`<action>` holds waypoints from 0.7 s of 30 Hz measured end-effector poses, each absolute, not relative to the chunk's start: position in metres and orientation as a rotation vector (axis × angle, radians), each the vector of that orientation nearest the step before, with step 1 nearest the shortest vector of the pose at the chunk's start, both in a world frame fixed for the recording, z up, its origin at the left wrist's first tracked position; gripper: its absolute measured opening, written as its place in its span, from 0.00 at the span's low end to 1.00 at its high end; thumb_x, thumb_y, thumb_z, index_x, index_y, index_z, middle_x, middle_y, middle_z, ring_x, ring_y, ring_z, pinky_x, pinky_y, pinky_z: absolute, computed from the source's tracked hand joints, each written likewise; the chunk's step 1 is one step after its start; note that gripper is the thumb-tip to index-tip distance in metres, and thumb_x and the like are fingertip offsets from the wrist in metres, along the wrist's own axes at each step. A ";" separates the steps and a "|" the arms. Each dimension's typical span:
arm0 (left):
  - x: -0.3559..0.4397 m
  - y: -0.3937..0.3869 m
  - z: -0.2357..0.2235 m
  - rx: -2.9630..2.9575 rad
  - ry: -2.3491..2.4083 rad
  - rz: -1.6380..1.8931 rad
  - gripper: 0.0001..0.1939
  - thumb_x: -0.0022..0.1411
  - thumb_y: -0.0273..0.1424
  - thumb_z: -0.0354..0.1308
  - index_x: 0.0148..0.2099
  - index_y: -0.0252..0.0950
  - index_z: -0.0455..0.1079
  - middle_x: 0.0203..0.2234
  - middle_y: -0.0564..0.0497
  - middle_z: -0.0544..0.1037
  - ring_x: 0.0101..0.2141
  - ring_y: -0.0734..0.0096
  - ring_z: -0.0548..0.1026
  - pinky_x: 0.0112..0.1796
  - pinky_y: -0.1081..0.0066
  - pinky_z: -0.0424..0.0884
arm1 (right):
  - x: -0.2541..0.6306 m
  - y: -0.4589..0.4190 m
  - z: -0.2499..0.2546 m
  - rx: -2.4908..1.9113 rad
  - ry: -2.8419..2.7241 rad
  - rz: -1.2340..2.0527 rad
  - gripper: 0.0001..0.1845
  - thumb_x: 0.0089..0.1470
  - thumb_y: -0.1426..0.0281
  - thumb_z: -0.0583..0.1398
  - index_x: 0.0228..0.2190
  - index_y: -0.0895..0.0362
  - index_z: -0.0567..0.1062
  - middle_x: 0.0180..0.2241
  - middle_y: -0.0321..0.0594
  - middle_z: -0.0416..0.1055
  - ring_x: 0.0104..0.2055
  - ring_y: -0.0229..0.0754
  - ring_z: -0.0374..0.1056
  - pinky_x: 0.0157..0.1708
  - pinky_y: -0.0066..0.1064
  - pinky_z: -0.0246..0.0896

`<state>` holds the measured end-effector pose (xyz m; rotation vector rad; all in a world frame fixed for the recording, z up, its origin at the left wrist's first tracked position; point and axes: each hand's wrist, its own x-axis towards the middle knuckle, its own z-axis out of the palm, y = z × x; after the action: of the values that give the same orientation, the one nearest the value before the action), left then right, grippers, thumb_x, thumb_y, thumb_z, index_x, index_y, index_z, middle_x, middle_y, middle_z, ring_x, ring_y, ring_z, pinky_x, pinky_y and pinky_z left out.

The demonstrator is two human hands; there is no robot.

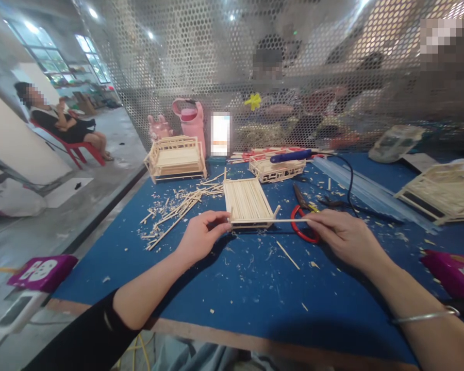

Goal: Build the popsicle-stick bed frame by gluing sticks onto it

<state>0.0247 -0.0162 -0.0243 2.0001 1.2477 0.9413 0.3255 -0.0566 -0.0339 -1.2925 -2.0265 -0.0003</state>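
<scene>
A small model bed frame of pale wooden sticks (249, 201) lies on the blue table in front of me, with short posts at its corners. Across its near edge runs a thin wooden stick (284, 220), reaching out past the frame to the right. My right hand (342, 234) pinches the stick's right end between thumb and fingers. At the frame's near left corner, my left hand (203, 232) has thumb and fingertips closed around the stick's other end. Red-handled scissors or pliers (299, 229) lie just beside my right fingertips, partly covered by the stick.
Loose sticks (187, 203) and scraps spread left of the frame. A finished model bench (178, 158) stands behind. A blue glue gun or soldering tool (292, 156) rests on another stick model (276, 169). Clear plastic strips (375, 193) lie at right. A person (67, 121) sits far left.
</scene>
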 end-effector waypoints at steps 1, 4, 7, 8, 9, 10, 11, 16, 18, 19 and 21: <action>0.025 -0.016 -0.024 2.011 1.255 0.944 0.12 0.55 0.34 0.57 0.40 0.36 0.75 0.32 0.49 0.79 0.34 0.68 0.76 0.38 0.67 0.71 | 0.325 -0.056 -0.034 -1.300 -2.022 0.000 0.15 0.60 0.65 0.51 0.30 0.54 0.77 0.24 0.38 0.75 0.25 0.40 0.70 0.26 0.30 0.62; 0.027 -0.015 -0.024 2.030 1.266 0.945 0.10 0.56 0.33 0.57 0.38 0.37 0.76 0.32 0.49 0.80 0.34 0.67 0.76 0.38 0.67 0.70 | 0.325 -0.055 -0.034 -1.321 -2.006 0.005 0.16 0.60 0.64 0.51 0.30 0.54 0.77 0.23 0.38 0.75 0.24 0.40 0.69 0.25 0.30 0.62; 0.027 -0.016 -0.024 2.024 1.256 0.967 0.09 0.56 0.34 0.57 0.37 0.37 0.76 0.32 0.49 0.80 0.34 0.67 0.76 0.38 0.67 0.70 | 0.324 -0.055 -0.034 -1.345 -1.999 0.039 0.17 0.60 0.63 0.51 0.30 0.54 0.77 0.23 0.39 0.74 0.25 0.41 0.69 0.26 0.31 0.62; 0.027 -0.016 -0.024 2.022 1.252 0.974 0.09 0.56 0.34 0.57 0.37 0.37 0.76 0.32 0.49 0.80 0.34 0.67 0.76 0.38 0.67 0.70 | 0.324 -0.055 -0.034 -1.357 -1.998 0.057 0.17 0.60 0.63 0.51 0.30 0.53 0.77 0.24 0.39 0.75 0.25 0.41 0.69 0.27 0.31 0.62; 0.027 -0.016 -0.024 2.023 1.248 0.979 0.09 0.56 0.34 0.57 0.37 0.37 0.76 0.32 0.49 0.80 0.34 0.67 0.76 0.38 0.66 0.70 | 0.324 -0.055 -0.034 -1.370 -1.996 0.076 0.17 0.59 0.63 0.51 0.30 0.53 0.77 0.24 0.39 0.75 0.26 0.42 0.70 0.27 0.31 0.63; 0.027 -0.015 -0.024 2.024 1.245 0.983 0.09 0.57 0.34 0.56 0.37 0.37 0.76 0.32 0.49 0.80 0.34 0.67 0.76 0.38 0.66 0.70 | 0.324 -0.055 -0.034 -1.383 -1.993 0.091 0.17 0.59 0.62 0.51 0.30 0.53 0.77 0.25 0.40 0.75 0.27 0.42 0.70 0.28 0.32 0.63; 0.027 -0.015 -0.024 2.027 1.245 0.985 0.09 0.57 0.34 0.56 0.36 0.37 0.76 0.32 0.49 0.79 0.34 0.67 0.76 0.39 0.66 0.70 | 0.323 -0.055 -0.034 -1.393 -1.988 0.103 0.17 0.59 0.62 0.51 0.31 0.52 0.77 0.26 0.40 0.75 0.28 0.43 0.70 0.28 0.32 0.63; 0.029 -0.019 -0.024 2.006 1.262 1.003 0.11 0.56 0.34 0.56 0.39 0.36 0.73 0.30 0.49 0.77 0.31 0.69 0.74 0.33 0.68 0.70 | 0.323 -0.055 -0.034 -1.402 -1.971 0.125 0.17 0.59 0.62 0.51 0.31 0.53 0.77 0.27 0.41 0.76 0.28 0.43 0.70 0.29 0.33 0.64; 0.031 -0.024 -0.023 1.973 1.278 1.073 0.12 0.55 0.33 0.55 0.41 0.34 0.70 0.28 0.51 0.73 0.28 0.72 0.71 0.29 0.71 0.69 | 0.323 -0.055 -0.034 -1.393 -1.975 0.130 0.17 0.58 0.62 0.51 0.31 0.53 0.77 0.27 0.41 0.77 0.29 0.44 0.71 0.30 0.33 0.64; 0.032 -0.027 -0.023 1.972 1.283 1.120 0.12 0.54 0.32 0.55 0.41 0.34 0.68 0.27 0.52 0.71 0.26 0.73 0.70 0.27 0.73 0.68 | 0.322 -0.055 -0.034 -1.389 -1.975 0.133 0.17 0.58 0.62 0.51 0.31 0.53 0.77 0.28 0.41 0.77 0.29 0.44 0.71 0.30 0.33 0.65; 0.032 -0.033 -0.022 2.031 1.275 1.207 0.09 0.54 0.30 0.54 0.39 0.34 0.66 0.25 0.53 0.68 0.25 0.75 0.67 0.27 0.74 0.67 | 0.322 -0.055 -0.034 -1.383 -1.971 0.138 0.16 0.58 0.63 0.51 0.31 0.54 0.77 0.29 0.42 0.78 0.31 0.44 0.72 0.32 0.34 0.65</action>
<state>0.0324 -0.0332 -0.0218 2.0307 1.2752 1.2074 0.3222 -0.0546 -0.0341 -1.3829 -1.9709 0.1381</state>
